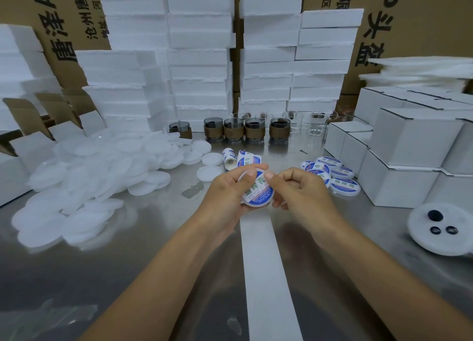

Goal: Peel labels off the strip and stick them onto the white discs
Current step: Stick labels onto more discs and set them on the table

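My left hand (227, 195) grips a white disc (257, 190) above the steel table, thumb on its upper left face. A round blue, white and green label lies on the disc. My right hand (298, 187) has its fingers curled and its thumb tip pressing the label's top edge. The empty white backing strip (266, 271) runs from under my hands toward me. The rolled label strip (242, 157) lies just beyond my hands. A big heap of plain white discs (97, 177) covers the table's left. Several labelled discs (332, 174) lie to the right.
Brown-sleeved glass cups (244, 129) and clear glasses (316, 124) line the back of the table. White cartons (409, 159) are stacked at right, foam blocks (202, 67) and cardboard boxes behind. A white foam round with black parts (440, 228) lies at the right edge.
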A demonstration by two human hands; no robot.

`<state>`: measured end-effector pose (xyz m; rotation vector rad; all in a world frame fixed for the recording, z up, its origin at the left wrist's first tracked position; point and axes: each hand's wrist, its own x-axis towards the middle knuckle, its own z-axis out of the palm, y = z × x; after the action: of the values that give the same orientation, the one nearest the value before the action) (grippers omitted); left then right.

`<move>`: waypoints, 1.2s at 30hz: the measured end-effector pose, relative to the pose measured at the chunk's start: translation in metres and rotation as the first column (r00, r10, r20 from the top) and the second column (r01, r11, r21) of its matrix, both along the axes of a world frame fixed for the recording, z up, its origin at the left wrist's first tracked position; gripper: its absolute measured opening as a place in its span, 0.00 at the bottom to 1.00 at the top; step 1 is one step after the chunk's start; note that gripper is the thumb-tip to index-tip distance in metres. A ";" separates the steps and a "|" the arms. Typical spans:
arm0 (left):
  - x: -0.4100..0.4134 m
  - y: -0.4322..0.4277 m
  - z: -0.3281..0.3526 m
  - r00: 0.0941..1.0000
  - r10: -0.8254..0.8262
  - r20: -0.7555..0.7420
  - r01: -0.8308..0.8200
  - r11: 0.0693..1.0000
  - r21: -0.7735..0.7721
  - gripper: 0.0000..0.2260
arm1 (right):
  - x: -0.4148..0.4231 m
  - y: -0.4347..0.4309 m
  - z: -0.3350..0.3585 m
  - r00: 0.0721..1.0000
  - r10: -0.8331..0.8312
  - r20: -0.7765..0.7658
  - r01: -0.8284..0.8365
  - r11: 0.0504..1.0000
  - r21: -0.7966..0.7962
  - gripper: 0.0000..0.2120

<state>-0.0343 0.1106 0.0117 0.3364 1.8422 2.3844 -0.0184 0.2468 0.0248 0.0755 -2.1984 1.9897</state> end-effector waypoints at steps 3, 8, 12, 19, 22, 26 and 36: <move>0.003 0.001 0.001 1.000 0.019 -0.018 -0.020 0.999 -0.031 0.09 | 0.001 0.001 0.000 0.999 0.016 -0.031 -0.016 1.000 0.010 0.08; 0.004 0.003 0.004 0.995 0.090 -0.043 -0.093 0.994 -0.056 0.08 | 0.001 -0.001 -0.001 0.992 0.100 -0.081 -0.088 0.987 0.133 0.09; 0.005 0.004 0.003 0.995 0.089 -0.041 -0.093 0.992 -0.089 0.10 | 0.000 -0.001 -0.003 0.993 0.040 -0.112 -0.032 0.997 0.067 0.10; 0.006 0.003 0.002 0.992 0.094 -0.088 -0.100 0.993 -0.061 0.05 | 0.002 -0.004 -0.002 0.991 0.060 -0.120 -0.059 0.998 0.011 0.03; 0.006 0.003 0.002 0.992 0.088 -0.085 -0.092 0.995 -0.037 0.06 | 0.001 -0.004 -0.003 0.991 0.041 -0.125 -0.041 0.999 -0.001 0.02; 0.006 0.005 0.001 0.994 0.043 -0.097 -0.046 0.999 -0.028 0.11 | 0.000 -0.002 -0.003 0.992 0.003 -0.124 -0.007 1.000 -0.030 0.02; 0.003 0.004 -0.002 0.989 0.069 -0.134 -0.082 0.992 -0.096 0.09 | -0.004 0.000 -0.007 0.987 -0.070 -0.141 0.065 0.997 -0.040 0.05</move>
<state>-0.0314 0.1144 0.0095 0.4297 2.0600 2.3579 -0.0226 0.2464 0.0183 0.1319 -2.0494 1.9232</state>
